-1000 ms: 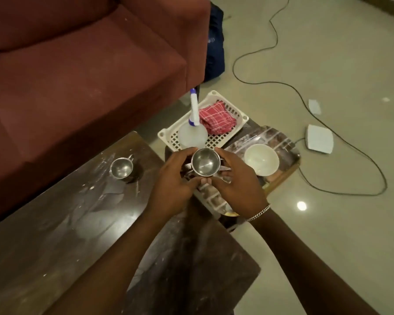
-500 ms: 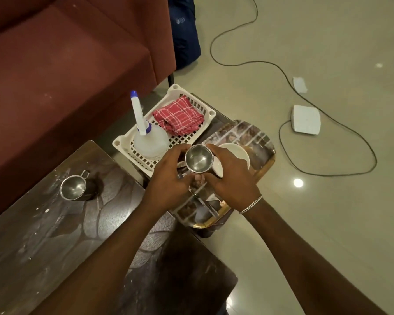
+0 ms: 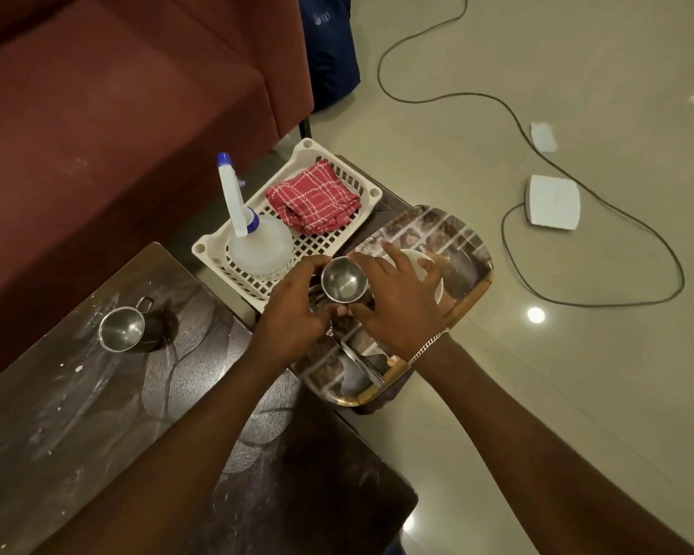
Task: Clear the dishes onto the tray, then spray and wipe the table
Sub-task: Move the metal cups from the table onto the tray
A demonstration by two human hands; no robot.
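I read left grip (image 3: 297,314) curled round steel cup (image 3: 344,280), holding it upright over left edge of tray (image 3: 477,254). Right grip (image 3: 399,310) spread, fingers straight above white bowl (image 3: 415,261) on tray, thumb against cup. Second steel cup (image 3: 123,330) stands on table (image 3: 77,434). Spray bottle (image 3: 259,246) and red cloth (image 3: 313,202) sit in white basket (image 3: 371,192).

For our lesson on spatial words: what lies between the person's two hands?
A steel cup, as the head view shows. The left hand grips one side, the right hand sits close on the other, and both are at the tray's near edge.
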